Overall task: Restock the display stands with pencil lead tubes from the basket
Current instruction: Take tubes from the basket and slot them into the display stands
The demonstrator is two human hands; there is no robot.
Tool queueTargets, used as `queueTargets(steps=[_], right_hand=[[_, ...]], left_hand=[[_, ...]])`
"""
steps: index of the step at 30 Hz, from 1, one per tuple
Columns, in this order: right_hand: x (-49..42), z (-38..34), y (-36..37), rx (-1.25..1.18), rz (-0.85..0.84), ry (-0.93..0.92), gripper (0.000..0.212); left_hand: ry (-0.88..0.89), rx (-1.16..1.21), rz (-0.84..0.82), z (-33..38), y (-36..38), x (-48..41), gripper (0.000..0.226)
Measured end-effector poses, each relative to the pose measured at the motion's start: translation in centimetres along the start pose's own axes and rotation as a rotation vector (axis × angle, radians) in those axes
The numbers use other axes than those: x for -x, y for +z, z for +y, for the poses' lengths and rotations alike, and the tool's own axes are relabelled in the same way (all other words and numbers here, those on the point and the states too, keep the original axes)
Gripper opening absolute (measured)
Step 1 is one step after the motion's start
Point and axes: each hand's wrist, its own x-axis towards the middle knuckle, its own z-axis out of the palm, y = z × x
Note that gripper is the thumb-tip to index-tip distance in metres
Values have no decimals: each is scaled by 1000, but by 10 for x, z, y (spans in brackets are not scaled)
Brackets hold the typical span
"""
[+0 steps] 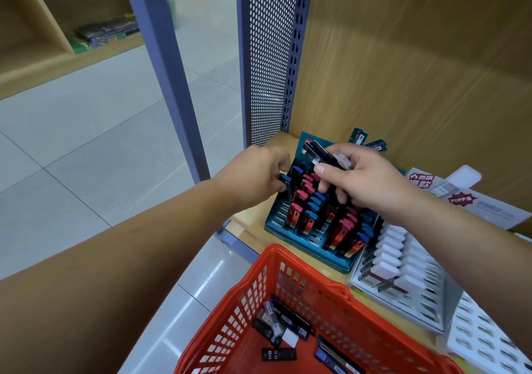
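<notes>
1. Pinching a blue-capped lead tube at the teal display stand's left edge: left hand.
2. R hand grips a bunch of black tubes just above the stand.
3. Hands near each other, not touching.
4. Red basket below the shelf front, w/ a few loose tubes inside.

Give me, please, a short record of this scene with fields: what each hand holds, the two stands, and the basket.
Left: the left hand pinches a blue-capped tube at the left edge of the teal stand
Right: the right hand grips several dark tubes above that stand
Teal stand: on the wooden shelf, partly filled with pink- and blue-capped tubes; some slots are empty
White stand: the white stand is on its right and holds white-capped tubes
Basket: the red basket is in front, with a few loose tubes inside
</notes>
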Motion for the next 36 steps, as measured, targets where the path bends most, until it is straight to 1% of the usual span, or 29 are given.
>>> queueTargets(steps=[3, 4, 5, 6, 7, 8, 9, 10, 12, 15, 17, 19, 22, 24, 27, 29, 31, 34, 36], right_hand=[[2, -2, -7, -127, -118, 117, 12], [4, -3, -9, -165, -158, 141, 11], [4, -4, -10, -203, -187, 157, 11], [5, -5, -11, -235, -203, 164, 14], [6, -7, -11, -257, -209, 168, 18], [7, -9, -10, -272, -213, 171, 22], [8, -12, -9, -289, -222, 171, 24], [9, -15, -9, -310, -237, 169, 26], [11, -20, -9, -361, -270, 180, 29], [13, -22, -13, -438, -303, 216, 37], [13, -21, -16, -459, -312, 231, 35], [13, -20, -17, -450, -312, 249, 30], [9, -18, -18, -436, -305, 277, 29], [8, -17, -18, -410, -277, 283, 29], [8, -15, -16, -403, -214, 239, 20], [9, -16, -15, -398, -178, 209, 14], [11, -20, -12, -350, -165, 196, 12], [13, -30, -2, -299, -175, 170, 15], [10, -33, 4, -289, -150, 180, 22]], left_hand=[[-61, 180, 162, 3, -13, 2, 15], [-89, 281, 199, 7, -20, 3, 16], [-133, 429, 200, 13, -27, 4, 17], [-174, 580, 151, 19, -33, 5, 14], [-195, 704, 68, 26, -38, 7, 9], [-186, 745, -21, 30, -42, 10, 14], [-164, 737, -91, 34, -42, 12, 21], [-132, 717, -128, 35, -42, 13, 23], [-106, 721, -118, 33, -41, 14, 20], [-122, 772, -86, 26, -43, 14, 16], [-131, 796, -83, 23, -45, 14, 16], [-164, 810, -84, 22, -45, 13, 14], [-274, 866, -79, 22, -47, 10, 8], [-338, 914, -68, 22, -50, 10, 8], [-355, 972, -113, 19, -56, 17, 9], [-323, 916, -188, 18, -59, 24, 8], [-244, 755, -235, 20, -60, 31, 12], [-99, 528, -287, 29, -58, 33, 21], [-83, 454, -323, 30, -57, 32, 21]])
